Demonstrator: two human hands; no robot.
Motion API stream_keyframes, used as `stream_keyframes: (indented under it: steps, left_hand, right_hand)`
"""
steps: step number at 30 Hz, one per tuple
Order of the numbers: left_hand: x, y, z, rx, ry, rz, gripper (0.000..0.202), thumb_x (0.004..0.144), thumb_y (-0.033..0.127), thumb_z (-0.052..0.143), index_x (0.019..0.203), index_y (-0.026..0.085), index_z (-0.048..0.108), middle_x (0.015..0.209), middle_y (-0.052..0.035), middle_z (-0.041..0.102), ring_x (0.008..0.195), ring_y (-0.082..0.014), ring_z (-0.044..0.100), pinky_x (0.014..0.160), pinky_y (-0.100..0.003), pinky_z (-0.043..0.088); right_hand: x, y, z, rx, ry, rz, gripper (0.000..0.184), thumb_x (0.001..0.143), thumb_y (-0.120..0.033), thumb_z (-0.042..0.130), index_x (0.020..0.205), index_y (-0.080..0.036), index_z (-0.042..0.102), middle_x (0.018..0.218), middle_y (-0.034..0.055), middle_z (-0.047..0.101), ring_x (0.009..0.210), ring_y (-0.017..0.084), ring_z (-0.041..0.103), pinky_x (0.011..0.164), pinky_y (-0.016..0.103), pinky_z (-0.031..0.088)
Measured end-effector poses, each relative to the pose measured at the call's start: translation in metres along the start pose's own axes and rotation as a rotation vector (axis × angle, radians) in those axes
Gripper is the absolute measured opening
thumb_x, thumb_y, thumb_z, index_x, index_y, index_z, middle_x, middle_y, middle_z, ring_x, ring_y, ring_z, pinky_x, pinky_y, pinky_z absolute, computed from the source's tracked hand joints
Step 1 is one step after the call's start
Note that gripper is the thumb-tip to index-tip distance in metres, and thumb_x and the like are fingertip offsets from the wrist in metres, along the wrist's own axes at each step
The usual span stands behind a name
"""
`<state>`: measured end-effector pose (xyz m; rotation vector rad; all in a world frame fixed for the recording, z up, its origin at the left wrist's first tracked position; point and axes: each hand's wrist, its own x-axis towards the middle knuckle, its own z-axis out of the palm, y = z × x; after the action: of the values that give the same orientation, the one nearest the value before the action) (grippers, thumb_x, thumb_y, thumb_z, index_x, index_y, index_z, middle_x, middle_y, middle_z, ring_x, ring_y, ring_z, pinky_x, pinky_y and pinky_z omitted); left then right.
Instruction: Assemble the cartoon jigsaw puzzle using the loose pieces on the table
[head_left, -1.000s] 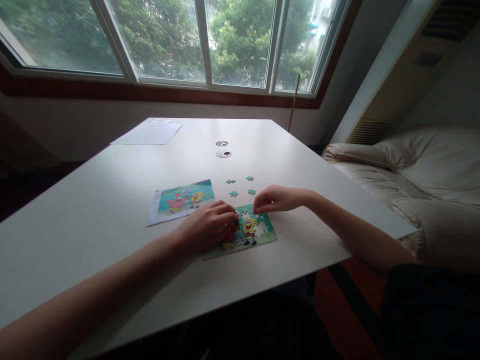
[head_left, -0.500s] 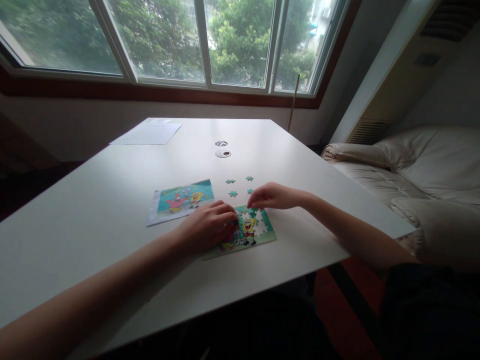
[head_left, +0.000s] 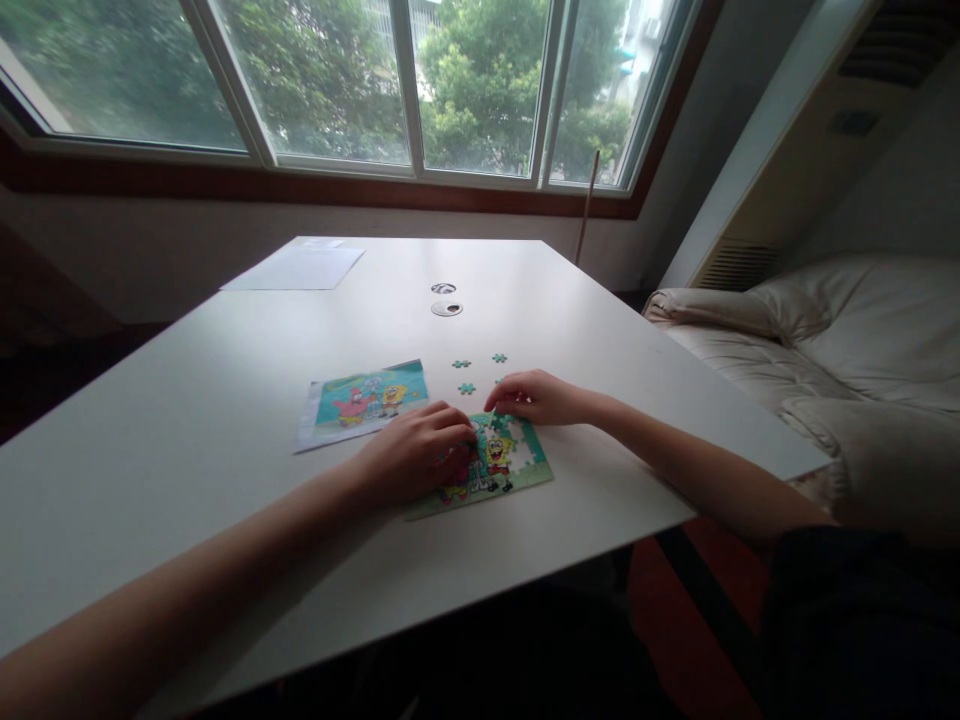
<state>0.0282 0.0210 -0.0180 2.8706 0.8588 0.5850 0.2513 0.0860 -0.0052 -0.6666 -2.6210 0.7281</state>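
A jigsaw puzzle [head_left: 499,470] with a yellow square cartoon figure lies partly filled near the table's front edge; pale gaps show in its upper right. My left hand [head_left: 424,445] rests over its left part, fingers curled together and pressed on it, hiding that side. At the top edge, my right hand [head_left: 536,395] pinches a small green puzzle piece [head_left: 491,409], mostly covered by the fingertips. Several loose pieces lie beyond, among them a green puzzle piece [head_left: 466,388] and another piece [head_left: 499,357]. A printed picture sheet [head_left: 367,400] of the same cartoon lies to the left.
The white table [head_left: 600,330] stretches towards the window. Farther back lie two round discs, the nearer disc [head_left: 447,309] larger, and white paper [head_left: 300,268] at the far left. A cream sofa [head_left: 810,350] stands to the right, and a thin stick [head_left: 588,205] leans behind the table.
My right hand has shifted slightly left, bringing its pinched fingertips to the puzzle's top edge and covering most of a loose piece behind. The left hand has stayed put.
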Motion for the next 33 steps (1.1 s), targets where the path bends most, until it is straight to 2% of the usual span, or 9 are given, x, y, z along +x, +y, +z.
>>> stream_keyframes:
  steps: [8, 13, 20, 25, 29, 33]
  left_hand:
    - [-0.001, 0.000, 0.000, 0.002, -0.010, -0.005, 0.020, 0.082, 0.016, 0.043, 0.095, 0.019, 0.058, 0.093, -0.0061, 0.059, 0.087, -0.0171, 0.052, 0.076, -0.029, 0.044]
    - [0.000, 0.000, 0.000, 0.001, -0.003, 0.000, 0.019, 0.082, 0.017, 0.044, 0.095, 0.019, 0.058, 0.093, -0.0054, 0.059, 0.087, -0.0169, 0.052, 0.076, -0.029, 0.044]
    - [0.000, 0.000, 0.000, 0.008, 0.007, 0.007, 0.017, 0.082, 0.018, 0.045, 0.094, 0.019, 0.058, 0.092, -0.0056, 0.059, 0.086, -0.0169, 0.052, 0.076, -0.029, 0.044]
    - [0.001, 0.000, 0.001, 0.012, 0.003, 0.005, 0.018, 0.082, 0.017, 0.045, 0.094, 0.019, 0.058, 0.093, -0.0055, 0.059, 0.086, -0.0170, 0.051, 0.076, -0.029, 0.044]
    - [0.000, 0.000, 0.002, 0.013, 0.002, 0.002, 0.018, 0.082, 0.017, 0.044, 0.094, 0.019, 0.058, 0.092, -0.0057, 0.059, 0.086, -0.0172, 0.051, 0.077, -0.030, 0.044]
    - [0.001, 0.001, 0.002, 0.002, 0.019, 0.003, 0.017, 0.082, 0.018, 0.044, 0.093, 0.018, 0.058, 0.091, -0.0060, 0.059, 0.086, -0.0171, 0.052, 0.076, -0.029, 0.044]
  right_hand:
    - [-0.001, -0.001, -0.001, -0.030, -0.024, -0.003, 0.017, 0.080, -0.019, 0.049, 0.089, -0.016, 0.064, 0.083, 0.0027, 0.063, 0.069, 0.009, 0.053, 0.063, 0.020, 0.041]
    - [-0.003, -0.003, -0.010, 0.038, -0.070, 0.035, 0.019, 0.081, -0.021, 0.049, 0.094, -0.015, 0.062, 0.086, 0.0033, 0.064, 0.073, 0.010, 0.055, 0.064, 0.020, 0.041]
    - [-0.008, 0.009, -0.032, 0.049, -0.233, 0.133, 0.018, 0.080, -0.022, 0.050, 0.090, -0.014, 0.062, 0.086, 0.0040, 0.064, 0.074, 0.011, 0.055, 0.064, 0.021, 0.042]
    - [-0.010, 0.020, -0.034, -0.071, -0.222, 0.195, 0.018, 0.079, -0.018, 0.047, 0.088, -0.014, 0.063, 0.082, 0.0035, 0.063, 0.069, 0.010, 0.053, 0.063, 0.021, 0.040]
    - [-0.011, 0.024, -0.033, -0.106, -0.204, 0.168, 0.019, 0.078, -0.016, 0.047, 0.088, -0.015, 0.063, 0.086, 0.0044, 0.061, 0.071, 0.010, 0.052, 0.065, 0.021, 0.040]
    - [-0.010, 0.027, -0.035, -0.124, -0.134, 0.171, 0.020, 0.078, -0.018, 0.049, 0.091, -0.016, 0.063, 0.089, 0.0059, 0.059, 0.071, 0.010, 0.052, 0.063, 0.021, 0.040]
